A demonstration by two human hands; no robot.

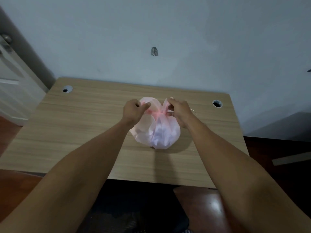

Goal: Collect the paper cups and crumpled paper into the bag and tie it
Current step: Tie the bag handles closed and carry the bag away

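Observation:
A thin pink plastic bag [158,133] sits bulging in the middle of the wooden table [80,125]. White crumpled shapes show faintly through its lower right side. Its top is gathered into a reddish twist between two handle loops. My left hand [133,111] pinches the left loop, and my right hand [179,109] grips the right loop. Both hands hold the loops apart just above the twist. No loose cups or paper lie on the table.
Two round cable holes mark the table, one at the back left [67,89] and one at the back right [217,103]. A grey wall rises right behind the table. A door [11,78] stands at the left. Dark red floor lies on both sides.

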